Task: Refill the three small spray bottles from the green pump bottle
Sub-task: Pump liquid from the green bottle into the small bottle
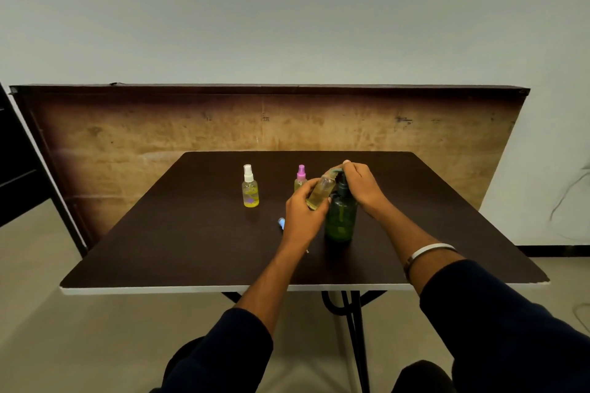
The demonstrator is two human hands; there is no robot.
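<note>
One green pump bottle point(341, 215) stands upright on the dark bench point(178, 233). Three small spray bottles are counted. An uncapped one point(320, 190) is gripped, tilted, by the left hand point(301, 212), its mouth held at the pump's spout. The pump head is covered by the right hand point(359, 183), fingers curled over it. A white-capped bottle point(250, 187) and a pink-capped bottle point(300, 176) stand left of the pump bottle. One small blue cap point(281, 222) lies just left of it.

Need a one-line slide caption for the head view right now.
Left hand tilts an uncapped spray bottle to the green pump bottle while right hand presses its pump.
</note>
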